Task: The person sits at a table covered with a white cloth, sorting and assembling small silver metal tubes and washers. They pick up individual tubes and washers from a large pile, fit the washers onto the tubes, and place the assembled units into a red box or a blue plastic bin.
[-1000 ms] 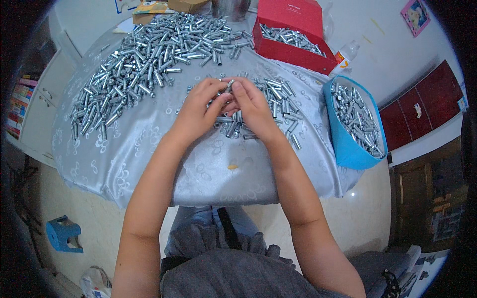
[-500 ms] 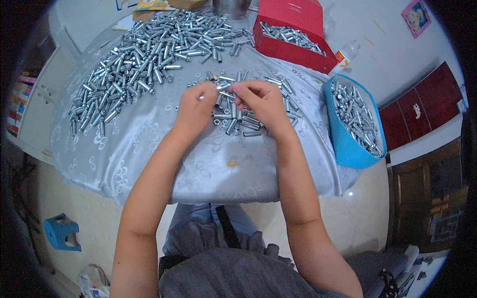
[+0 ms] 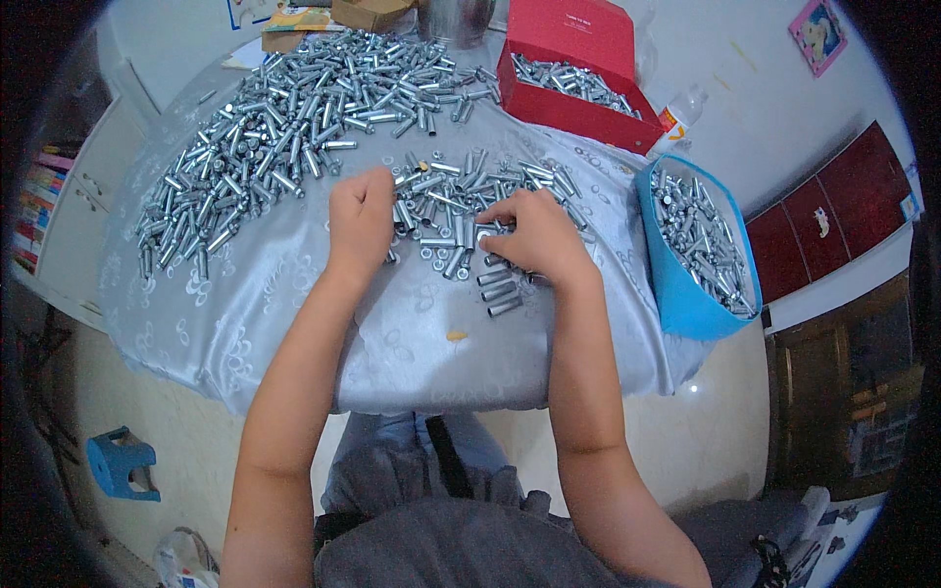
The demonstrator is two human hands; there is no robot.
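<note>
My left hand [image 3: 362,221] is closed in a fist at the left edge of a small heap of silver metal sleeves [image 3: 461,231]; what its fingers hold is hidden. On the heap's right side, my right hand [image 3: 537,233] has thumb and forefinger closed about a short metal sleeve, whose pale round end shows between the fingertips. Small hex nuts [image 3: 438,266] lie among the sleeves. Just below my right hand, several sleeves [image 3: 498,293] lie side by side in a short row. One yellowish piece [image 3: 423,166] sits at the heap's far edge.
A large pile of assembled metal bolts [image 3: 284,127] covers the table's far left. At the back right stands an open red box [image 3: 578,108] of metal parts. A blue bin [image 3: 691,294] of similar parts is at the right, near a plastic bottle [image 3: 678,118]. Silvery cloth [image 3: 284,314] covers the table.
My hands were together over the heap and have moved apart, the left one leftward, the right one down and rightward. More sleeves of the row now show beneath my right hand.
</note>
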